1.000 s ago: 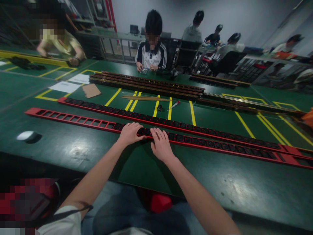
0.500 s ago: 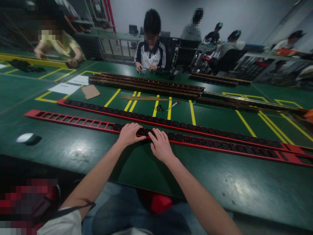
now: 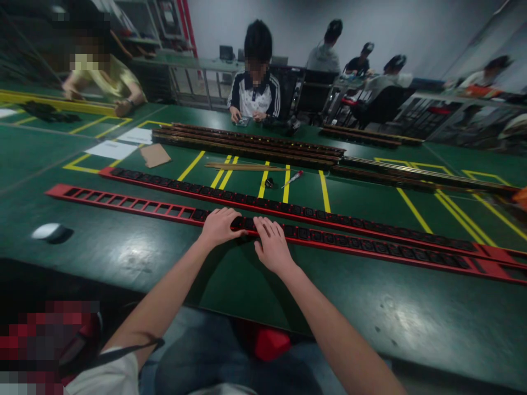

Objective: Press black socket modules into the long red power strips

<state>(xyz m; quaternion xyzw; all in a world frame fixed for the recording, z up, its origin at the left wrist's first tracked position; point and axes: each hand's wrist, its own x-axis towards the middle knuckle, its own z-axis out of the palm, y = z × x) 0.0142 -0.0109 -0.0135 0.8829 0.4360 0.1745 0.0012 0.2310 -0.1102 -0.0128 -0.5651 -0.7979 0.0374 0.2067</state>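
Both hands on a long red slotted strip with black square inserts [image 3: 391,252], laid lengthwise on a green desk [image 3: 349,307]
Desk marked with yellow lines; co-workers seated beyond, pale wall behind; left hand [image 3: 220,226], fingers bent, thumb spread; right hand [image 3: 272,241], fingers extended, slightly parted; both touch the strip's middle, whether grasping cannot be told; second red strip [image 3: 197,190] just behind; bare green surface between near strip and desk's near edge, white rounded object [image 3: 47,231] at left

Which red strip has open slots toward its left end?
The nearer strip, under the left hand and right hand; the farther strip has black pieces there.
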